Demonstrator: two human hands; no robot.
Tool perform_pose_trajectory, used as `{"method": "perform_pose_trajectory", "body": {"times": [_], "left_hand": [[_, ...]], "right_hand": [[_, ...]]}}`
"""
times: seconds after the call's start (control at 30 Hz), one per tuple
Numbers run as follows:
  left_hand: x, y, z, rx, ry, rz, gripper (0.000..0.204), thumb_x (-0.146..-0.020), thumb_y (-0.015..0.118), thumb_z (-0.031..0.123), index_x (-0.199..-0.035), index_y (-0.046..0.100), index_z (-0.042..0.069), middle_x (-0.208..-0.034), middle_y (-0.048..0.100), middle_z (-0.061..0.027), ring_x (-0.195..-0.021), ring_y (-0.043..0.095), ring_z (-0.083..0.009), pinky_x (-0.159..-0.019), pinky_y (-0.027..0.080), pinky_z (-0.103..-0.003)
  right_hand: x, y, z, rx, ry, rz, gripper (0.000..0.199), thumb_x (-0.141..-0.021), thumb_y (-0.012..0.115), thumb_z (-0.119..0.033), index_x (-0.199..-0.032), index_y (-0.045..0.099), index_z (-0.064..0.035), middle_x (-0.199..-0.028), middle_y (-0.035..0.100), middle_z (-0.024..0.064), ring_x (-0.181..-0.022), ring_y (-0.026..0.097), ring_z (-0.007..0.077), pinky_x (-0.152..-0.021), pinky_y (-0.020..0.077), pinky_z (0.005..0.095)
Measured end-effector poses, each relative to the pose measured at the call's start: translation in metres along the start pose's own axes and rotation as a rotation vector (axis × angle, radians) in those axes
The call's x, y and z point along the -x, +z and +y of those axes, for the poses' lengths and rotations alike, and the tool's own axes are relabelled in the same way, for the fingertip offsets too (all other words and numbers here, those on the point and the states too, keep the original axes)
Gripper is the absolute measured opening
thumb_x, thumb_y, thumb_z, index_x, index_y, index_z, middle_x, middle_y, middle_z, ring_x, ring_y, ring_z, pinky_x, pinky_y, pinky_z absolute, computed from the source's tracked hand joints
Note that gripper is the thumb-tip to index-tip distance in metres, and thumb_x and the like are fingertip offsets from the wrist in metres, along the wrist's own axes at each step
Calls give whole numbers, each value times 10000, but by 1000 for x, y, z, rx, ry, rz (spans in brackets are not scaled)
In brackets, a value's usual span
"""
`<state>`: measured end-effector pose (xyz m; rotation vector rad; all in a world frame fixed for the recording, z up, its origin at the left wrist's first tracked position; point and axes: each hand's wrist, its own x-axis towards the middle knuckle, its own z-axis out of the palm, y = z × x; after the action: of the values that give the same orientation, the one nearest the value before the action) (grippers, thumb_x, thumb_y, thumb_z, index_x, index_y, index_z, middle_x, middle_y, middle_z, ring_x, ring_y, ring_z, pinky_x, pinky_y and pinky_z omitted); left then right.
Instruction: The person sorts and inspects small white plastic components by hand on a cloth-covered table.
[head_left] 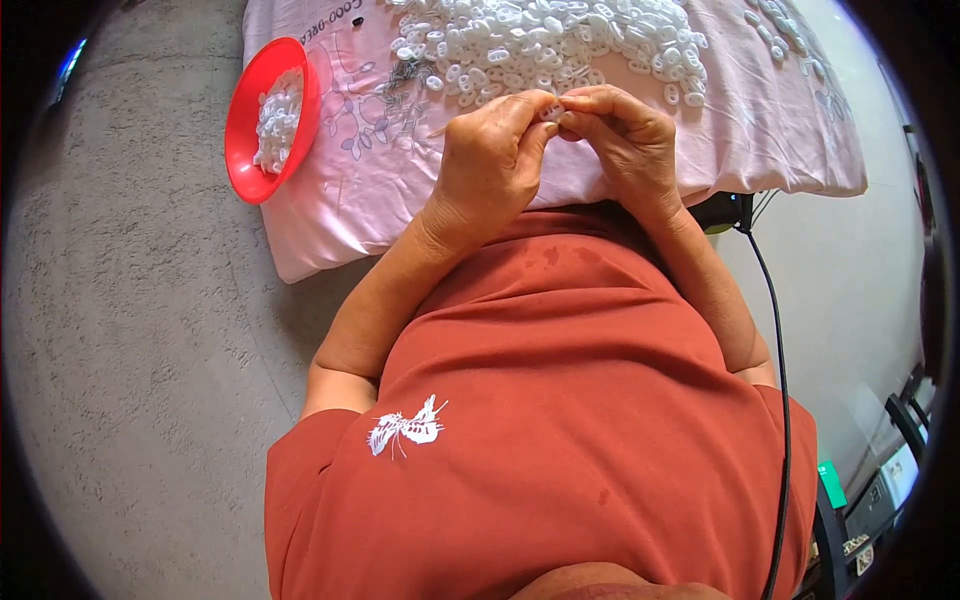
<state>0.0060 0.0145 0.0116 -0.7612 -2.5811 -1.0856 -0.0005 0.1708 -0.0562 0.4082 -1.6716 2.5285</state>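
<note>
Between the fingertips of both hands is a small white plastic piece (551, 113), oval with openings in it. My left hand (492, 150) pinches its left side with thumb and forefinger. On its right side, my right hand (630, 140) grips it the same way, fingers curled. Both hands are raised over the near edge of the pink cloth (380, 200). Just beyond them lies a wide heap of similar white oval pieces (560, 40). The fingers partly cover the held piece, so its details are hard to make out.
A red bowl (240, 150) with many white pieces in it stands at the cloth's left edge. Thin dark strands (405, 75) lie left of the heap. More pale pieces (775, 35) lie at the far right. A black cable (780, 400) hangs down my right side.
</note>
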Motion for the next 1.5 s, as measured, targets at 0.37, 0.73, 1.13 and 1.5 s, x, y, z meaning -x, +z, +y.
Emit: {"method": "perform_pose_trajectory", "body": {"times": [0.37, 0.73, 1.13, 1.5], "left_hand": [[-4, 4, -1, -129, 135, 27, 136, -845, 628, 13, -981, 628, 2, -852, 666, -159, -745, 666, -311, -629, 521, -354], [5, -6, -21, -31, -111, 15, 126, -856, 623, 29, -975, 628, -12, -841, 669, -144, -742, 654, -243, -648, 514, -329], [34, -180, -149, -454, -472, 500, 186, -859, 641, 85, -1013, 659, -16, -824, 699, -103, -717, 668, -158, -675, 537, -293], [8, -60, -70, -109, -222, 150, 102, -852, 633, 27, -931, 698, 31, -837, 679, -69, -697, 615, -135, -623, 489, -264]], "right_hand": [[1, 1, 2, -41, -15, 54, 119, -867, 638, 43, -984, 661, 37, -936, 657, 73, -834, 633, 115, -760, 545, 229], [-1, 5, 2, 54, 57, -24, 144, -914, 599, -7, -1047, 643, 28, -972, 670, 82, -854, 651, 128, -771, 540, 240], [-3, 1, -4, 15, 115, 54, 179, -963, 536, -59, -1097, 615, 32, -1020, 668, 106, -886, 665, 156, -773, 536, 248], [-1, 1, -4, 72, 58, 197, 187, -973, 518, -57, -1133, 595, 0, -997, 654, 75, -748, 614, 92, -646, 488, 193]]}}
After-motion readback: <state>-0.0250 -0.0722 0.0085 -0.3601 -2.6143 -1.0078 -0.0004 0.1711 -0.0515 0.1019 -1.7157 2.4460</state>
